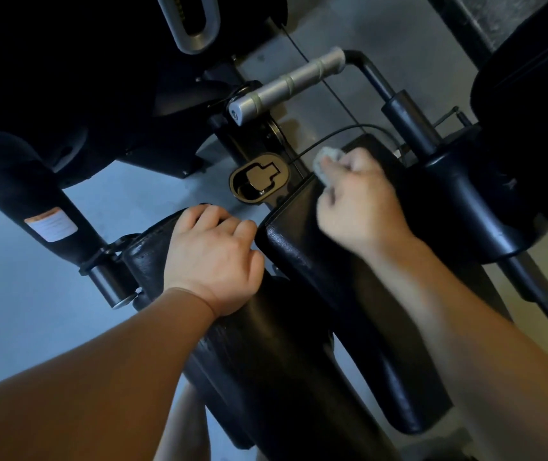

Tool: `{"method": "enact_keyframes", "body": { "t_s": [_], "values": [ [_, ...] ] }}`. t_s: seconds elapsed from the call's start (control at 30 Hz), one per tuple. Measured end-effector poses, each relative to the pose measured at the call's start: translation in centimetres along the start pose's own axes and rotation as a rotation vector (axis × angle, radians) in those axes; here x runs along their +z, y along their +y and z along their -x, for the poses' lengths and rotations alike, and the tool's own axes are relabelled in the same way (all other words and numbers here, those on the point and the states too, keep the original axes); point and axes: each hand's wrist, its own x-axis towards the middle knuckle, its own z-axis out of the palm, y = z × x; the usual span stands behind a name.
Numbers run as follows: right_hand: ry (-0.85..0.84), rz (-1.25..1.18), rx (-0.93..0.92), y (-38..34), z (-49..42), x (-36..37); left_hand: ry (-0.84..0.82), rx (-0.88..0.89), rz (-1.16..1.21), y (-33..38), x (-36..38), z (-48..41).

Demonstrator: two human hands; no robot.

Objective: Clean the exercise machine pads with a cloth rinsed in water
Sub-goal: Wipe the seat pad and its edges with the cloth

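Observation:
Two long black pads of the exercise machine lie side by side in the middle of the view. My right hand [362, 201] grips a small grey cloth [324, 163] and holds it against the far end of the right pad [302, 241]; the hand is blurred. My left hand [212, 257] rests on the upper end of the left pad [266, 361] with its fingers curled over the edge. Most of the cloth is hidden under my right fingers.
A silver-grey handle bar [285, 84] juts out above the pads. A bronze oval latch plate [259, 178] sits between the pads' far ends. Black frame tubes [432, 134] and thin cables run at right. A warning label [49, 224] is on the left post. Grey floor lies below.

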Motion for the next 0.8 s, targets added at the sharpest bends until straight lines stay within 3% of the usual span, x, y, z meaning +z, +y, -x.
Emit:
{"method": "enact_keyframes", "body": {
  "t_s": [0.1,0.17,0.23,0.33,0.37,0.5,0.63,0.7,0.8],
  "values": [
    [-0.129,-0.014,-0.181,-2.1,3.5,-0.6,0.002,-0.006,-0.005,0.1,-0.1,0.0],
    [-0.171,-0.039,-0.202,-1.9,4.3,-1.1,-0.004,-0.007,-0.01,0.2,-0.1,0.0],
    [-0.133,-0.227,-0.096,-1.8,3.7,-2.1,-0.01,-0.008,-0.015,0.2,-0.2,0.0],
    [-0.166,-0.726,0.13,-1.6,2.8,-3.5,-0.014,-0.013,-0.026,0.2,-0.2,0.0],
    [-0.157,-0.749,0.15,-1.2,2.7,-3.4,-0.017,-0.013,-0.027,0.2,-0.1,0.0],
    [-0.022,-0.222,0.155,0.2,3.6,-2.0,-0.012,-0.011,-0.02,0.2,0.0,0.0],
    [-0.07,-0.341,0.064,-0.3,4.4,-1.8,-0.009,-0.013,-0.02,0.1,0.0,0.0],
    [-0.11,-0.291,-0.053,-0.5,4.7,-1.0,-0.007,-0.009,-0.017,0.2,-0.1,0.0],
    [0.001,-0.204,-0.13,0.3,4.0,0.6,-0.007,-0.005,-0.018,0.2,-0.1,0.0]
  ]
}}
